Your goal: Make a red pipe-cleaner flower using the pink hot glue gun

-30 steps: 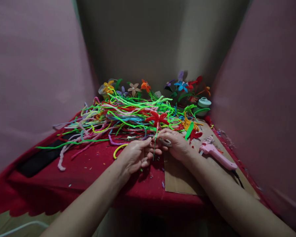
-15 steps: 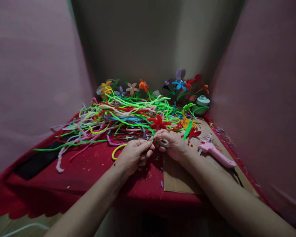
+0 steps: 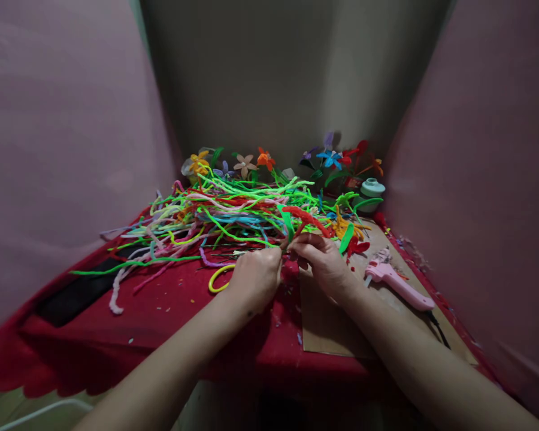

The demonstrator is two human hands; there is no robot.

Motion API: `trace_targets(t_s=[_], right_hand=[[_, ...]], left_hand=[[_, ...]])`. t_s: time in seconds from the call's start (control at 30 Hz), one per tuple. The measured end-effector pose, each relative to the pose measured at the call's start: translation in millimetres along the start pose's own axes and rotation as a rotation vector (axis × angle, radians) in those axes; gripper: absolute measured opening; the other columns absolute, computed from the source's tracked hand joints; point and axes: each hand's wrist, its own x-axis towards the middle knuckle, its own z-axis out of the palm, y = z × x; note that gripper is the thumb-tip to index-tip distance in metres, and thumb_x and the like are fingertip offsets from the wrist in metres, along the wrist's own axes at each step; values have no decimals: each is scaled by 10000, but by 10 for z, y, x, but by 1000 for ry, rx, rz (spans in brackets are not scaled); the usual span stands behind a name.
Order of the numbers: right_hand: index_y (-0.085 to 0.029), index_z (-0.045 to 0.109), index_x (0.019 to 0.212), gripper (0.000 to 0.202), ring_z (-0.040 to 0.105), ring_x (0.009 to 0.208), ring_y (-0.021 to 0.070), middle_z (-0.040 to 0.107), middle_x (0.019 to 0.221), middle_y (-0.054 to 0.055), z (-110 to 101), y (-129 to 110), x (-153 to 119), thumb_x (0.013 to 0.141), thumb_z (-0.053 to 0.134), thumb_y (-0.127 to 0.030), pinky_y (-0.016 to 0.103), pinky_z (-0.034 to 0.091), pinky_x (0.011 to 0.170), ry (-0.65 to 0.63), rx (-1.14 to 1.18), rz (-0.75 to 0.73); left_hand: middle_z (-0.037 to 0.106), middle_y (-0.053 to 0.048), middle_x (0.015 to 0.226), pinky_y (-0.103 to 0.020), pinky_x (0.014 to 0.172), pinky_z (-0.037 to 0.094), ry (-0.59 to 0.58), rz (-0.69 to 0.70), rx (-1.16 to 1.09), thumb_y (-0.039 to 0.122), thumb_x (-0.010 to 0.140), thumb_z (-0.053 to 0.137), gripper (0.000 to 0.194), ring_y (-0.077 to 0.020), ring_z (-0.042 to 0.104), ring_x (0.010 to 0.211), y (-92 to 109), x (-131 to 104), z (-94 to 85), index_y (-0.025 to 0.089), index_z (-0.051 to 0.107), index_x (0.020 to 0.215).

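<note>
A red pipe-cleaner flower (image 3: 306, 219) is tilted over to the right above my two hands, seen nearly edge-on. Beside its stem stands a green leaf (image 3: 286, 221). My left hand (image 3: 257, 279) is closed at the lower stem, its back turned to me and most fingers hidden. Thumb and fingertips of my right hand (image 3: 326, 263) pinch the stem just under the bloom. A heap of colourful pipe cleaners (image 3: 238, 206) lies right behind the hands. The yellow handle of a tool (image 3: 216, 280) pokes out beside my left hand.
A pink glue gun (image 3: 397, 287) rests on a cardboard sheet (image 3: 336, 335) at the right, near another red flower (image 3: 357, 246) and a green leaf (image 3: 347, 237). Finished flowers (image 3: 245, 164) and a pale green jar (image 3: 372, 188) line the back. Red cloth covers the table.
The red flower has turned from facing me to lying tilted right. My left hand has rolled over, back upward. A white ring-shaped thing at my right hand no longer shows.
</note>
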Motion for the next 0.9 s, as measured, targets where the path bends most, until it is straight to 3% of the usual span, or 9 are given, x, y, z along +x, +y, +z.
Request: trace_targets(t_s=[0.1, 0.27, 0.43, 0.5, 0.6, 0.67, 0.8, 0.9], right_hand=[[-173, 647, 656, 67, 423, 492, 75, 545, 553, -25, -12, -16, 17, 684, 621, -228, 215, 311, 481, 25, 3, -5], [-174, 643, 663, 76, 489, 523, 91, 567, 566, -17, -33, -8, 48, 657, 642, -250, 201, 299, 456, 86, 11, 107], [-180, 639, 641, 78, 469, 514, 88, 564, 570, -18, -22, -35, 41, 634, 645, -258, 205, 289, 447, 82, 25, 145], [-181, 641, 646, 76, 453, 508, 88, 556, 560, -19, -14, -46, 35, 644, 640, -257, 208, 278, 445, 81, 6, 137], [-175, 649, 658, 87, 440, 505, 89, 553, 555, -16, -11, -44, 35, 661, 627, -258, 212, 259, 445, 60, -40, 94], [-171, 654, 659, 102, 436, 509, 90, 549, 553, -17, -15, -36, 37, 669, 622, -267, 218, 270, 458, 50, -70, 58], [-169, 648, 649, 115, 433, 523, 94, 530, 562, -27, -28, -17, 41, 681, 613, -274, 238, 331, 523, 27, -151, -11], [-168, 650, 661, 104, 441, 551, 102, 527, 587, -25, -36, -3, 39, 685, 588, -248, 250, 349, 566, 25, -224, -29]], left_hand=[[679, -123, 790, -304, 648, 380, 32, -30, -98, 282, 851, 401, 269, -233, 616, 724, -67, 182, 22, 170, 645, 840], [671, -123, 691, -292, 616, 381, 12, -66, -173, 280, 807, 445, 275, -219, 607, 668, -186, 446, 146, 150, 672, 719], [677, -80, 740, -258, 619, 391, 53, -39, -302, 299, 794, 477, 242, -177, 593, 688, -190, 459, 66, 163, 674, 757], [660, -47, 742, -229, 584, 387, 112, -75, -551, 309, 792, 491, 220, -140, 565, 652, -181, 405, -1, 167, 660, 782], [567, 14, 609, -192, 423, 283, 0, -163, -1103, 381, 750, 566, 239, -71, 423, 445, -167, 329, -63, 160, 630, 811], [554, 29, 626, -177, 394, 234, -74, -171, -1304, 377, 706, 626, 262, -44, 374, 416, -148, 300, -71, 161, 628, 855], [556, 34, 623, -177, 416, 257, -82, -137, -1336, 323, 669, 670, 238, -43, 379, 442, -83, 283, -57, 150, 640, 830], [540, 30, 598, -199, 486, 330, 21, -101, -1243, 295, 701, 636, 177, -74, 433, 502, -51, 283, -43, 143, 630, 791]])
